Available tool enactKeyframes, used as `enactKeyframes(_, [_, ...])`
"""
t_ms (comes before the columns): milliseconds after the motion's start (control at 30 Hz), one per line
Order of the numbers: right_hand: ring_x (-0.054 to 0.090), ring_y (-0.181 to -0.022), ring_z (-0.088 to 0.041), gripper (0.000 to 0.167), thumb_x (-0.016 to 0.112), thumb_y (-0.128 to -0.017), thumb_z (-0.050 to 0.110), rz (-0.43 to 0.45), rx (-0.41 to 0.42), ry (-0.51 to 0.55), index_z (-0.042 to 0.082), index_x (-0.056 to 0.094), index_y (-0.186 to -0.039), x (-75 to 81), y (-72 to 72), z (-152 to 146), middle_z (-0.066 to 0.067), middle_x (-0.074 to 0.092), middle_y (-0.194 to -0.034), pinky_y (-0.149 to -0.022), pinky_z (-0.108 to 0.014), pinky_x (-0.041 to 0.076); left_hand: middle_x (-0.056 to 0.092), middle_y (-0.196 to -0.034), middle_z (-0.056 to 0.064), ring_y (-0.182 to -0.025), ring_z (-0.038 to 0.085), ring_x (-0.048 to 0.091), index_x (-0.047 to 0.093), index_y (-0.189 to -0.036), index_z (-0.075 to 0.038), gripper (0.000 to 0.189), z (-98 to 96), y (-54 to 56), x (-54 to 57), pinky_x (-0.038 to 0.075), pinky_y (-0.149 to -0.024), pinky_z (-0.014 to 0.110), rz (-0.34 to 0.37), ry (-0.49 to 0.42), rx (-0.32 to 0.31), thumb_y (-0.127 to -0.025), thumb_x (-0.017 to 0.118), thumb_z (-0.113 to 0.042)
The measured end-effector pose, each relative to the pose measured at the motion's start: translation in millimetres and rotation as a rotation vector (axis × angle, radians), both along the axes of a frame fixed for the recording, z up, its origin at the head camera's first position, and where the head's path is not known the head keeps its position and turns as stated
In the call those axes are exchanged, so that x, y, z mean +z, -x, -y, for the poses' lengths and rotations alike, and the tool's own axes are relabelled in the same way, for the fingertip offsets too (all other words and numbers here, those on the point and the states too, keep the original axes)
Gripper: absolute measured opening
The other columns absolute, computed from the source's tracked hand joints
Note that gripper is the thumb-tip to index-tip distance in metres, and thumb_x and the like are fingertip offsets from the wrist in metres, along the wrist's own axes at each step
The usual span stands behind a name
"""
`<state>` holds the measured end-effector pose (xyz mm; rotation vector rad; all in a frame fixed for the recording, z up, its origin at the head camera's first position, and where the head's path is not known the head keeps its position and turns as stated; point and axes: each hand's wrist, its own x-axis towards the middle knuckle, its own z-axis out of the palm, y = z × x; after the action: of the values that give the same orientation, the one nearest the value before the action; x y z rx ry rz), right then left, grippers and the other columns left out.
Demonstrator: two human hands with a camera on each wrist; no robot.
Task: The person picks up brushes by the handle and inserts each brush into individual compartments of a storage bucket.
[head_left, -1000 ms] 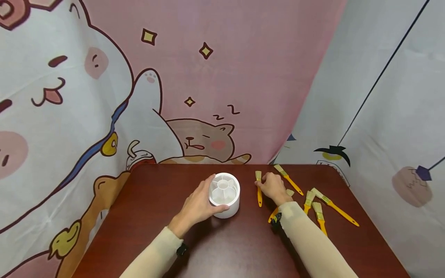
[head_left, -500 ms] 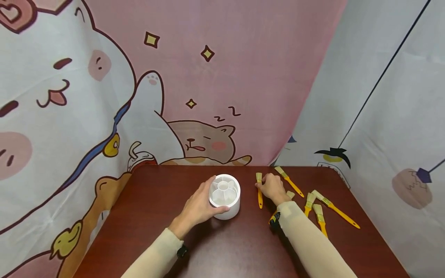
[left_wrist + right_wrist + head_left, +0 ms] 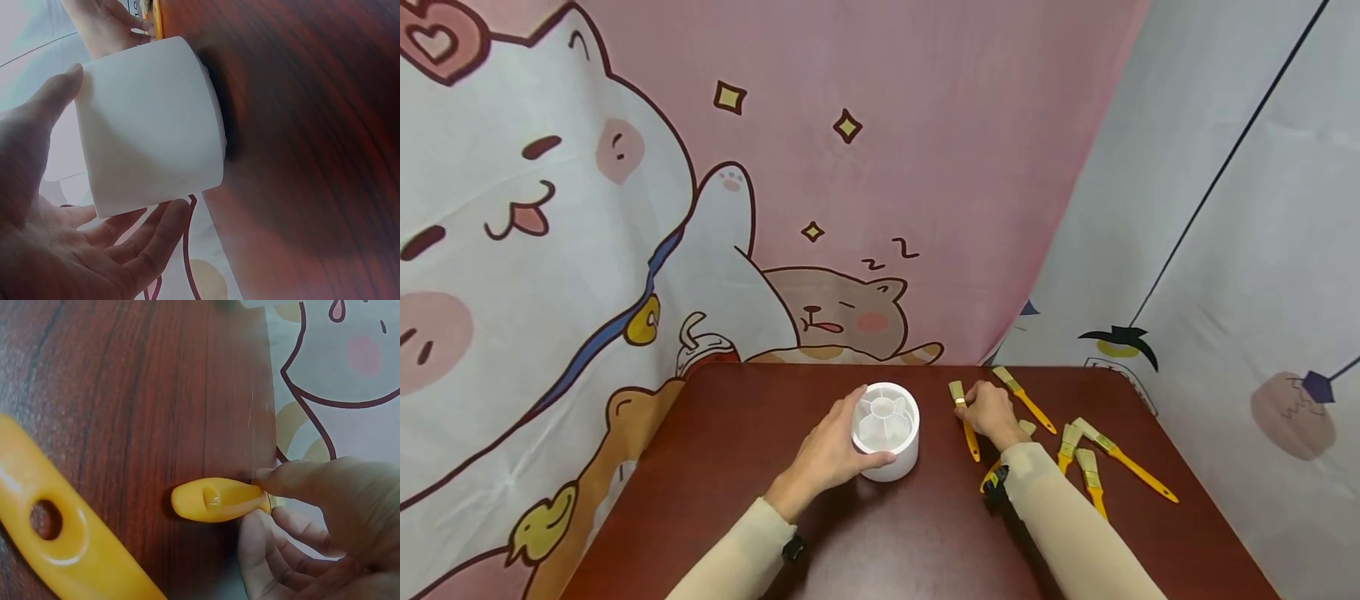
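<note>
My left hand grips a white round organizer from its left side, thumb at the near side and fingers at the far side. Inside it are petal-like compartments around a round middle one. The left wrist view shows the smooth outer wall of the organizer between thumb and fingers. To its right, my right hand pinches a flat paintbrush near its metal band, bristles pointing away. In the right wrist view, the yellow handle of that paintbrush lies low over the table, between thumb and fingertips.
Several similar paintbrushes lie to the right, one behind the hand and one farther right. Another, with its yellow handle, is partly hidden under my right wrist. The dark red table ends at a cartoon-printed cloth.
The paintbrush at my right hand has turned, its handle end swinging right. My left hand keeps hold of the organizer in the same place. The head view has tilted slightly upward.
</note>
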<state>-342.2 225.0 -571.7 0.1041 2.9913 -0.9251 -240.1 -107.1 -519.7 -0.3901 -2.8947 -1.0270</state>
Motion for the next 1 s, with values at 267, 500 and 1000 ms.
enactKeyframes(267, [0.077,-0.097,-0.034,0.037,0.096,-0.097,0.021,0.015,-0.008,0.013,-0.002,0.080,-0.122,5.1,-6.1,3,-0.021,0.083,-0.119,-0.099,-0.057,0.067,0.065,-0.162,0.011,-0.132,0.036,0.074,0.038,-0.180,-0.026,0.126,0.2,-0.5,-2.2,0.064,-0.101,0.064,0.010,-0.003,-0.009,-0.080,0.104,-0.063])
enactKeyframes(500, [0.077,-0.090,-0.028,0.036,0.095,-0.098,0.019,0.015,0.011,0.044,-0.003,0.083,-0.124,11.3,-5.8,5,-0.019,0.085,-0.116,-0.094,-0.053,0.068,0.065,-0.162,0.012,-0.132,0.036,0.073,0.038,-0.180,-0.025,0.126,0.3,2.6,0.9,0.064,-0.100,0.064,-0.005,0.001,-0.016,-0.080,0.105,-0.063])
enactKeyframes(1000, [0.075,-0.084,-0.021,0.032,0.094,-0.098,0.019,-0.021,0.022,0.121,0.004,0.078,-0.122,22.2,-21.1,8,-0.011,0.083,-0.102,-0.084,-0.041,0.065,0.064,-0.162,0.010,-0.132,0.035,0.074,0.037,-0.181,-0.028,0.127,1.5,4.0,-0.9,0.064,-0.100,0.063,0.005,0.002,-0.013,-0.079,0.104,-0.065])
